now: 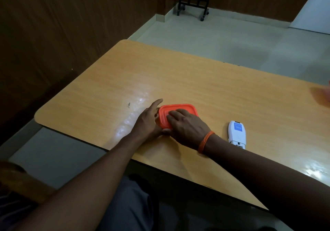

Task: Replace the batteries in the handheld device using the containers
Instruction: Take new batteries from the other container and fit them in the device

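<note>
1. On the near part of a light wood-grain table (205,80) sits an orange-lidded container (180,110), lid in place, close to the table's front edge.
2. Left hand (148,121) cups the container's left side, thumb at the near corner, index finger extended past the far corner.
3. Right hand (187,126) lies palm-down on the lid, fingers spread flat and pressing rather than gripping; an orange band (205,141) circles the wrist.
4. White handheld device (237,134) lies flat on the table just right of the right wrist, blue label facing up, apart from the container.
5. Table surface is glossy, with light reflections and a small dark mark (129,104) left of the hands.
6. Room: dark wood-panelled walls (71,25), pale tiled floor (223,41), and a black wheeled frame (193,0) at the far wall.
</note>
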